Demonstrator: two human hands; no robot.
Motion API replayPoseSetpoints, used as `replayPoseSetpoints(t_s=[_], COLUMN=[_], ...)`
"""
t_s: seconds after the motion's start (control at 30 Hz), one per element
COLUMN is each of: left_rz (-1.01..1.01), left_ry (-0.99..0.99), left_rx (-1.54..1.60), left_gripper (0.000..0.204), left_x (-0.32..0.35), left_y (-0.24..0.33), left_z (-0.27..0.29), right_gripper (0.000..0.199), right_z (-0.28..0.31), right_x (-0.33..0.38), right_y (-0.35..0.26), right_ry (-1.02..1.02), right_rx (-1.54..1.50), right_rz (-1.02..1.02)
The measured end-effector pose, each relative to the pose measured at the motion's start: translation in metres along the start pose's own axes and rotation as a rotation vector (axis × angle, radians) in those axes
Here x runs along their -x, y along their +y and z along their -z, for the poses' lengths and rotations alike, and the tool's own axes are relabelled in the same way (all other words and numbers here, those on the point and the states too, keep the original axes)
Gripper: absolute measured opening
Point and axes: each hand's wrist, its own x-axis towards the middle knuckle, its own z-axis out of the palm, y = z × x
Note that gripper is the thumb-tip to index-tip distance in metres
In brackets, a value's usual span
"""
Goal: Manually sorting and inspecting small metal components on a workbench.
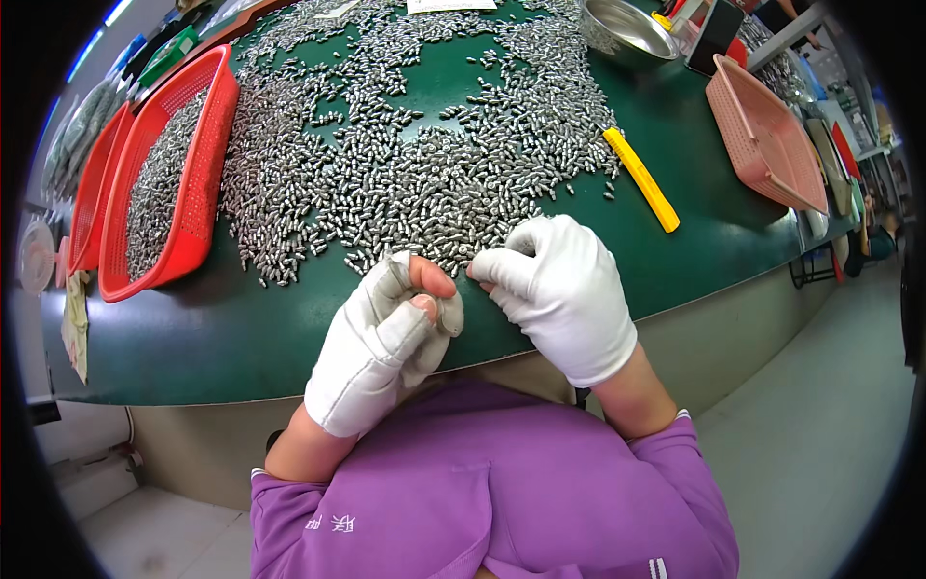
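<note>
A wide spread of small silver ribbed metal parts point(424, 183) covers much of the green tabletop point(251, 343). At the pile's near edge, my left hand point(371, 347) is closed, its fingers curled and its bare thumb and fingertip brought together; the rest wears a white glove. My right hand point(564, 299), also in a white glove, is closed in a pinch beside the nearest parts, a little right of the left hand. Whatever either hand holds, if anything, is hidden or too small to make out.
A red plastic basket point(220, 159) holding many such parts stands at left, with another red basket point(85, 217) beside it. To the right lie a yellow tool handle point(641, 180) and a pink basket point(772, 145). A metal bowl point(627, 34) stands far right; white paper point(451, 5) lies at the back.
</note>
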Motion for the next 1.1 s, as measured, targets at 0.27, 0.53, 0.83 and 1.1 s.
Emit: replayPoseSetpoints(t_s=[0.27,0.53,0.83,1.1], left_rz=[0.017,-0.002,-0.009,-0.013], left_ry=[0.002,-0.005,-0.011,-0.03], left_rx=[0.023,0.014,0.015,0.04], left_gripper=[0.019,0.017,0.017,0.018], left_x=[0.001,0.0,0.0,0.0], left_y=[0.001,-0.001,0.0,0.0], left_z=[0.001,0.001,0.002,0.001], right_gripper=[0.021,0.015,0.012,0.066], right_z=[0.0,-0.005,0.006,0.028], right_x=[0.001,-0.005,0.004,0.009], right_y=[-0.003,-0.012,0.011,0.034], right_ry=[0.043,0.024,0.221,0.465], right_rx=[-0.051,0.051,0.059,0.244], right_rz=[-0.032,-0.067,-0.173,-0.451])
